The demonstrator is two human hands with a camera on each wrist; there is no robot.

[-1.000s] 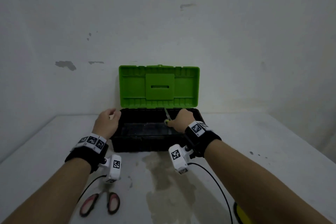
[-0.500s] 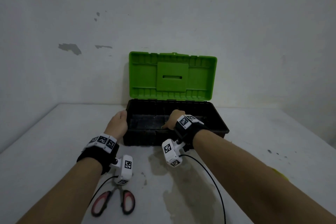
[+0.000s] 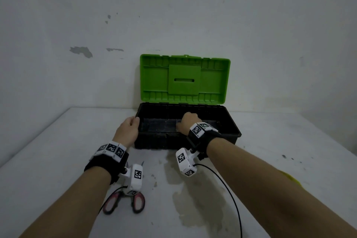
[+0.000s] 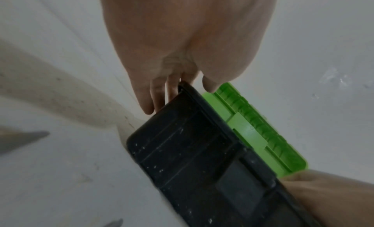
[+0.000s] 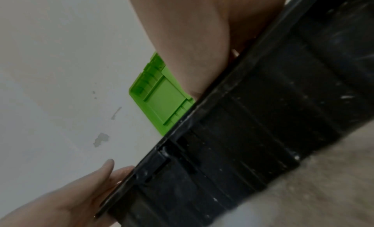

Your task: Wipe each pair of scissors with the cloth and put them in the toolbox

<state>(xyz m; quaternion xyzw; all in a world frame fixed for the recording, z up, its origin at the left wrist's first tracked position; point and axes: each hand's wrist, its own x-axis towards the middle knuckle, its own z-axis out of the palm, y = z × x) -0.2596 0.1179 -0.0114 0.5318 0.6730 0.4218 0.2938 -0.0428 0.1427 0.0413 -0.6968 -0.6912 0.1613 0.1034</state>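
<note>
The black toolbox (image 3: 234,134) stands with its green lid (image 3: 184,78) upright against the wall. My left hand (image 3: 128,128) rests on the box's left end (image 4: 182,134); straight fingers (image 4: 149,101) lie along the outside and the thumb reaches over the rim. My right hand (image 3: 188,121) is down inside the box with its knuckles bent. Its fingers are hidden behind the front wall (image 5: 242,134), and no scissors show in it. Red-handled scissors (image 3: 138,203) lie on the table by my left forearm, partly covered by the wrist camera. A bit of yellow cloth (image 3: 291,178) peeks from under my right forearm.
The white table (image 3: 280,141) meets a white wall right behind the box. A dried stain (image 3: 199,199) marks the table in front of the toolbox. A black cable (image 3: 229,195) trails from my right wrist camera toward me.
My right hand, which held green-handled scissors above the box, has dropped into it and the scissors are out of sight. My left hand has stayed on the box's left end.
</note>
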